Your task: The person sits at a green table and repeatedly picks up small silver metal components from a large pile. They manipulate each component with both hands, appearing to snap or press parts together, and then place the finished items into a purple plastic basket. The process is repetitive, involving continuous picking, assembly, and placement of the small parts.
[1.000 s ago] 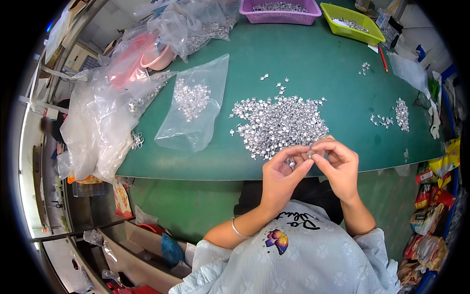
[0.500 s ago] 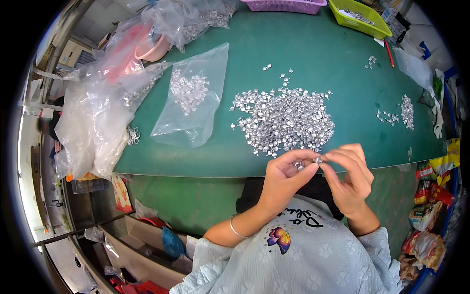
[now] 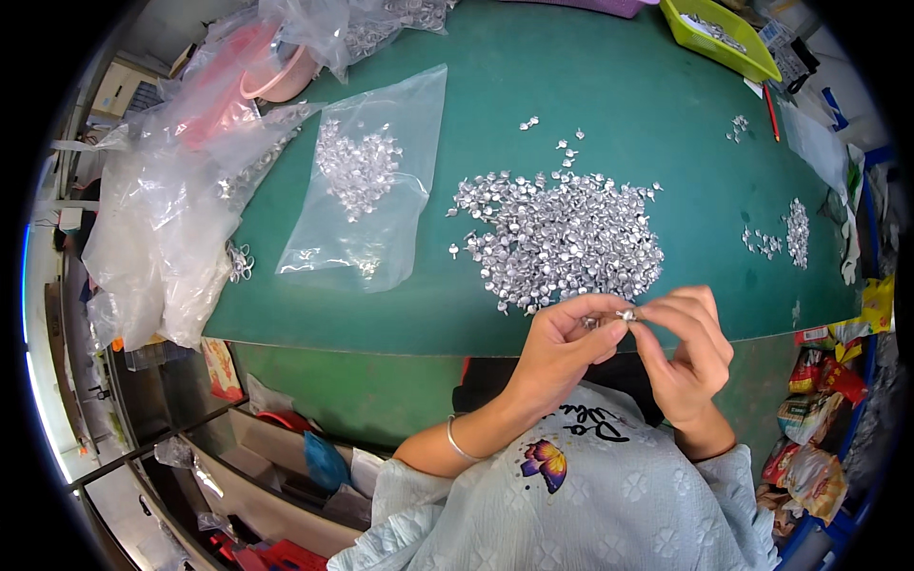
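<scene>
Both my hands meet over the near edge of the green table, just in front of a big heap of small silver metal pieces (image 3: 566, 238) with round heads. Thumb and fingers of my left hand (image 3: 562, 347) are closed on a small silver metal piece (image 3: 625, 315), with more such pieces tucked in the curled fingers. From the other side, my right hand (image 3: 685, 347) pinches the same piece between thumb and forefinger. Its exact shape is too small to make out.
Left of the heap lies a clear plastic bag (image 3: 367, 190) with similar pieces inside. Larger plastic bags (image 3: 162, 228) and a pink basin (image 3: 281, 76) crowd the left side. A green basket (image 3: 724, 43) stands far right; small piles (image 3: 797, 233) lie at the right.
The view has shifted slightly, so the table's things sit a little differently in it. Both hands stay together at the small metal piece, with only slight finger movement.
</scene>
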`<state>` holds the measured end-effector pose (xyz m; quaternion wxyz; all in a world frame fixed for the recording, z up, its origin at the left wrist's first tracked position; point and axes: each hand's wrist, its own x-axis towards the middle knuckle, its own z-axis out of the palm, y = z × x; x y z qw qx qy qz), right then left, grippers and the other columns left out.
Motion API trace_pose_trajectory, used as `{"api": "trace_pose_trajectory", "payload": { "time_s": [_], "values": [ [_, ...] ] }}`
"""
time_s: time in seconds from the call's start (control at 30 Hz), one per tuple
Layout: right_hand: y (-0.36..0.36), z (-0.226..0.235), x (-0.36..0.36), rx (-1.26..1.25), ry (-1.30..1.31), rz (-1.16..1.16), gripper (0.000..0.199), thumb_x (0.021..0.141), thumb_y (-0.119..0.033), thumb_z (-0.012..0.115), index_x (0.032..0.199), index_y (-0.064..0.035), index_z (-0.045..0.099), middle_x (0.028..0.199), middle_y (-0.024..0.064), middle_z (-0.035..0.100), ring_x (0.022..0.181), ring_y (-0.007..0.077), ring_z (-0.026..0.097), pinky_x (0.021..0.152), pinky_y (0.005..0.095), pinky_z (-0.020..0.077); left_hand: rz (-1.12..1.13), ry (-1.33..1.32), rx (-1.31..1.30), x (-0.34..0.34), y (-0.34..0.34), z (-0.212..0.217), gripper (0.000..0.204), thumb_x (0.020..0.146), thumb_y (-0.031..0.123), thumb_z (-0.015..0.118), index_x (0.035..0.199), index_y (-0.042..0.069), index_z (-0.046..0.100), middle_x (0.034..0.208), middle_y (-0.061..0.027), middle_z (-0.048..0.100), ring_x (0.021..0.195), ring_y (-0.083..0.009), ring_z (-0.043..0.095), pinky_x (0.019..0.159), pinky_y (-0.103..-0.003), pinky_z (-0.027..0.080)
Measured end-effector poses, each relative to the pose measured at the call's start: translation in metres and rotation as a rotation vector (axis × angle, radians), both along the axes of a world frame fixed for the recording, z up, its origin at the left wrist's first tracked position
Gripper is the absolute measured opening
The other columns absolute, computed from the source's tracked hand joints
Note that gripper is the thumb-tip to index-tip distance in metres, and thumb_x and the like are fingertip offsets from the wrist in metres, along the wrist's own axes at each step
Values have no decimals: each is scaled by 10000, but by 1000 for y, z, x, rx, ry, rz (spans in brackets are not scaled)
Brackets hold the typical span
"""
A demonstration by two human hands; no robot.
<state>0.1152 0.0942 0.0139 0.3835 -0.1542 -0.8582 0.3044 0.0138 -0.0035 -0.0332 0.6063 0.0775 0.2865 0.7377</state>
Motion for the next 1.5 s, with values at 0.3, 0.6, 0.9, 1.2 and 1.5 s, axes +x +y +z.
{"api": "trace_pose_trajectory", "payload": {
  "time_s": [0.3,0.6,0.9,1.2,1.5],
  "values": [
    [14,-1,-24,36,-47,7,250,624,98,696,852,47,606,784,129,616,694,258,556,618,324,445,7,69,-28,-24,15,-2,212,835,-14,568,1047,-24,571,837,-35,585,631,-33,406,540,-194,319],
    [18,-1,-32,52,-82,-14,260,620,108,700,849,32,604,806,122,620,694,238,555,602,308,441,-47,48,-11,-37,23,-1,200,841,-32,553,1040,-51,559,839,-49,585,609,-33,412,523,-196,323],
    [9,-3,-24,48,-68,-100,225,638,102,685,836,35,604,789,127,617,699,240,559,606,312,445,-58,32,8,-26,17,-4,234,850,42,579,1073,-25,564,920,-40,599,793,-39,513,680,-176,423],
    [215,-97,21,5,-144,-709,91,734,-21,609,813,21,621,725,107,630,625,173,569,609,281,455,-141,109,-119,-18,18,-6,193,889,51,501,1050,-32,568,832,-34,542,661,-66,404,588,-202,329],
    [331,-110,32,123,-154,-860,105,773,-48,584,848,15,622,775,159,631,715,260,615,678,345,477,-132,-10,-197,-17,34,-6,198,907,56,459,1034,-54,563,707,10,430,631,-69,352,562,-214,304]
  ]
}}
